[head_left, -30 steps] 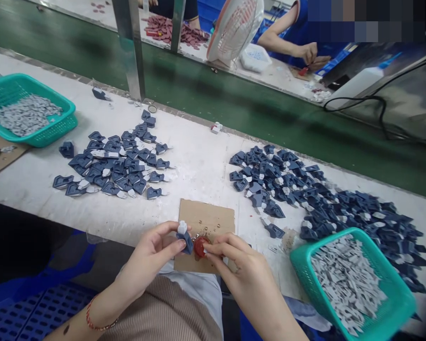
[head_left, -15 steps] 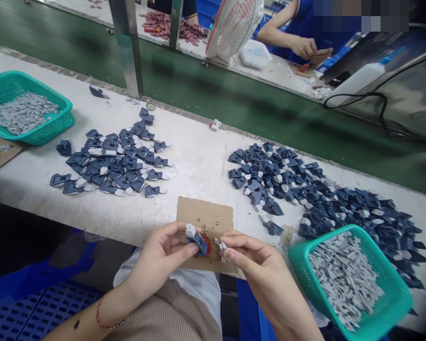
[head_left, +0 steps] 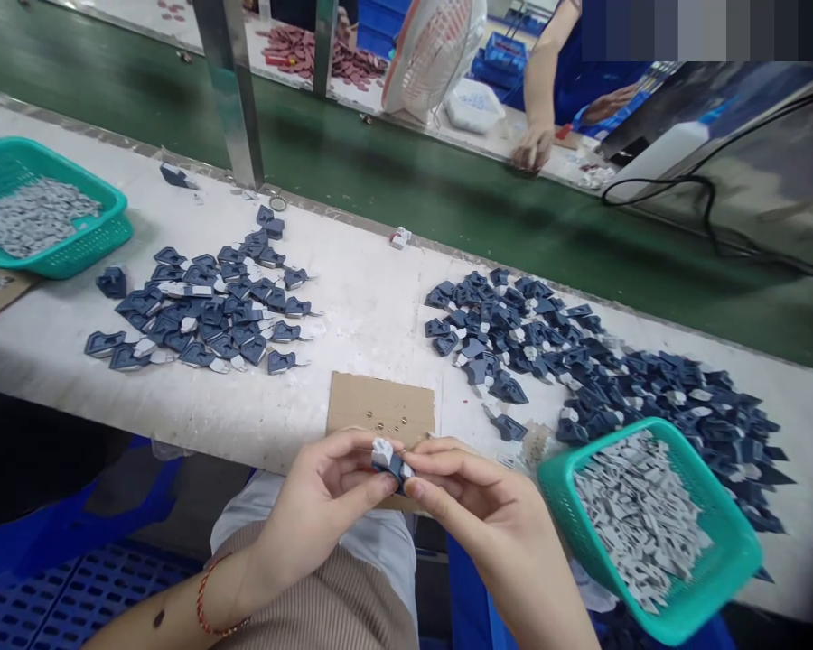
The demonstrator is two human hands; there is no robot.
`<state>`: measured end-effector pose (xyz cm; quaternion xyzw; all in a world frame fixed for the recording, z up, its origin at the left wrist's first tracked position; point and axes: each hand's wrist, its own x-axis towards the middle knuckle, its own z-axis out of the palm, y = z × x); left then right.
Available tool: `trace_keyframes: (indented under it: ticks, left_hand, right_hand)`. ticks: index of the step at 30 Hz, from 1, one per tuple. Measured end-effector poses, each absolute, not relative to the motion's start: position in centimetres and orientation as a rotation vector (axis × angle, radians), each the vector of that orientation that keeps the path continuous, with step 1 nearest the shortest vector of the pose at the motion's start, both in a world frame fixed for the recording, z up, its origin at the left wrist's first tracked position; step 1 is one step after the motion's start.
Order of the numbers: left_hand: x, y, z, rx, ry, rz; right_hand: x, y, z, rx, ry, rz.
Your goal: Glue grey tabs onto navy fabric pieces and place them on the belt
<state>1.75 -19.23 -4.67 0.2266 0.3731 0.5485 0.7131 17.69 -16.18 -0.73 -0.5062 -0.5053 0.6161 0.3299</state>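
Observation:
In my left hand (head_left: 325, 487) is a dark blue plastic part (head_left: 391, 469) with a light grey block on its upper end, pinched between thumb and fingers. My right hand (head_left: 478, 496) pinches a small light grey plastic piece (head_left: 407, 471) against the blue part's right side. Fingertips of both hands nearly meet, hiding much of the two pieces. Below and behind them lies a brown cardboard sheet (head_left: 379, 402) with several small metal bits on it.
Piles of blue-and-grey parts lie left (head_left: 210, 307) and right (head_left: 623, 388). A green basket (head_left: 732, 578) of grey pieces stands at front right, another green basket (head_left: 101, 244) at far left. Across the green strip are a fan (head_left: 434, 54) and a co-worker's hand (head_left: 534, 146).
My right hand has moved left, bringing the grey piece from apart to against the blue part. Across the strip, the co-worker's hands have separated, one reaching down to the table edge.

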Motion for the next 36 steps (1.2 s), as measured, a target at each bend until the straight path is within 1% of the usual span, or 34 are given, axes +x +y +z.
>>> trace_keyframes:
  ticks: [4, 9, 11, 19, 25, 28, 34, 36]
  left_hand:
    - [1.8, -19.5, -4.8, 0.534, 0.843, 1.222]
    - [1.8, -19.4, -4.7, 0.567, 0.827, 1.166]
    - [1.6, -19.2, -4.5, 0.556, 0.817, 1.138]
    - [2.1, -19.2, -4.4, 0.533, 0.787, 1.103]
    - [2.2, -17.6, -4.6, 0.518, 0.945, 1.065]
    - [1.2, -15.4, -4.4, 0.610, 0.998, 1.107]
    - [-1.3, -7.7, -3.8, 0.937, 1.292, 1.239]
    - [-1.8, -4.2, -3.7, 1.053, 1.401, 1.214]
  right_hand:
    - [17.8, -16.2, -0.3, -1.390, -1.444, 1.501]
    - [17.6, -16.2, -0.2, -1.380, -1.131, 1.769]
    - [17.5, -16.4, -0.6, -1.360, -1.021, 1.824]
    - [17.1, -17.3, -2.1, -1.275, -1.025, 1.608]
    - [17.7, -17.8, -2.5, -1.279, -1.009, 1.554]
    - [20.7, -18.1, -2.5, -1.438, -1.111, 1.370]
    - [30.8, -18.6, -1.5, -2.040, -1.219, 0.550]
    - [33.7, -18.2, -1.4, -2.226, -1.320, 0.381]
